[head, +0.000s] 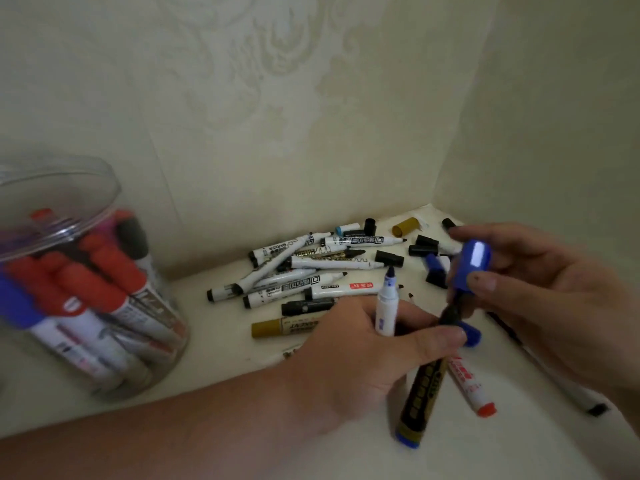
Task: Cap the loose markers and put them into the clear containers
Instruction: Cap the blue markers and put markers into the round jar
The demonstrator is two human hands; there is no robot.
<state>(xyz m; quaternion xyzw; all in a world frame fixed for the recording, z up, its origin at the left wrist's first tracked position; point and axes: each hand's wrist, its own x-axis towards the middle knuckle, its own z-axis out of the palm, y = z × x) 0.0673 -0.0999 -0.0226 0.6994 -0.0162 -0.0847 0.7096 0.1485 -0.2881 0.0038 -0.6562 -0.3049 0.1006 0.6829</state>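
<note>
While the left hand [363, 358] grips two markers at once, the right hand [540, 289] pinches a blue cap [476, 259] between thumb and fingers.

Item 1: white marker [386, 306], uncapped, blue tip pointing up, held in the left fist.
Item 2: black-and-gold marker [420, 386], blue at its lower end, held in the same fist, its dark upper end just under the blue cap.
Item 3: red-ended marker [471, 386], lying on the cream shelf [225, 358] beside item 2.
Item 4: pile of loose markers [294, 271], mostly white with black tips, several uncapped, lying crosswise near the back wall.
Item 5: gold marker [277, 328], at the near edge of the pile.
Item 6: loose black caps [422, 244] and one gold cap [405, 226], scattered in the back corner.
Item 7: clear container [69, 271], far left, well apart from the pile, holding red- and blue-capped markers, blurred.
</note>
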